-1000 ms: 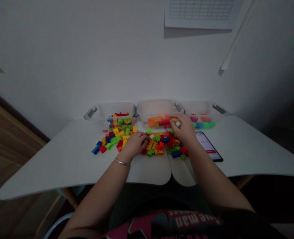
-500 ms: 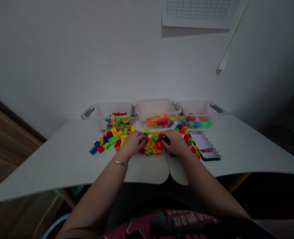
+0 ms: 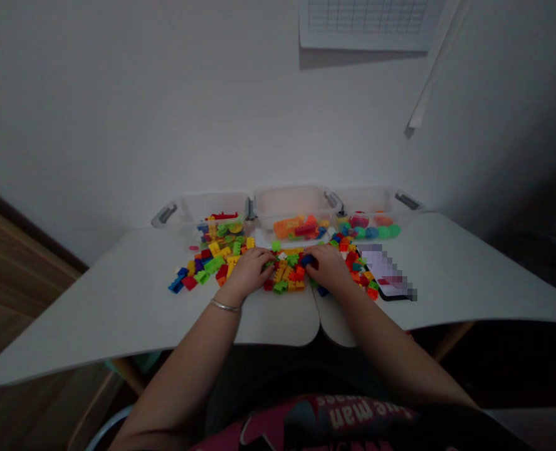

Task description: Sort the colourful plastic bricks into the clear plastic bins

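Resting both palms on the brick pile [image 3: 289,270] at table [image 3: 118,300] centre, left hand [image 3: 248,270] at 9 o'clock, right hand [image 3: 327,268] at 3, finger grip impossible to tell; risking bricks skidding onto the phone [image 3: 390,279] or off the near edge.

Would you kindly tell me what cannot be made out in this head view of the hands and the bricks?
- Head view: the phone screen is blurred out, so nothing on it reads.
- Whether the left hand or right hand has a grip on any brick in the brick pile: the fingers cover it.
- The sheet on the wall is cut off by the top edge.
- Single pieces inside the three clear bins are too small and dim.
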### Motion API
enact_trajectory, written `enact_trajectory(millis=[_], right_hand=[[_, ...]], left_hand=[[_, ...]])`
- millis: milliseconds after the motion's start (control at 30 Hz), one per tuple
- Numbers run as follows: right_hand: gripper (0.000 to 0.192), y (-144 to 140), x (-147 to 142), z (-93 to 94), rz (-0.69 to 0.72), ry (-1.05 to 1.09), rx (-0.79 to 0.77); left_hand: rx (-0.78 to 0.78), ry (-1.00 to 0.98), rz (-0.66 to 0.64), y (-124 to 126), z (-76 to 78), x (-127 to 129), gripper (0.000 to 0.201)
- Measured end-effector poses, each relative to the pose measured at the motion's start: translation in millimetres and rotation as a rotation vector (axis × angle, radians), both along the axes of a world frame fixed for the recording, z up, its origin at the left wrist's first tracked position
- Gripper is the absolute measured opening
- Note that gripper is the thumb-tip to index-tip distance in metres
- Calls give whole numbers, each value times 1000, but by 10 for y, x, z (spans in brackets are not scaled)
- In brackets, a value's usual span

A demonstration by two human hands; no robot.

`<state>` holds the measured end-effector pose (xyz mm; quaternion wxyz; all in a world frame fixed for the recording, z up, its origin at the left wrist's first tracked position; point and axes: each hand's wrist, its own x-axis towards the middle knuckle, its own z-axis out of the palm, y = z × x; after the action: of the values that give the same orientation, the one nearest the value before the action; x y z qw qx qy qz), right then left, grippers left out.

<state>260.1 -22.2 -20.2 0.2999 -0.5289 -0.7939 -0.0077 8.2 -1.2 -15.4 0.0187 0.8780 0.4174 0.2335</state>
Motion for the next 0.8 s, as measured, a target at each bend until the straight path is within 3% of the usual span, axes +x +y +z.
enact_trajectory(millis=[333,533,800], right_hand=[[18,100,-34,-56,-32,400,158],[6,153,-25,-22,-20,577,129],[18,111,20,137,-204,792,195]], left_hand=[[-14,-13,8,-35,35,8,23],[-12,-9,5,-29,31,-3,23],[-12,-10,-6,-11,29,-11,22]])
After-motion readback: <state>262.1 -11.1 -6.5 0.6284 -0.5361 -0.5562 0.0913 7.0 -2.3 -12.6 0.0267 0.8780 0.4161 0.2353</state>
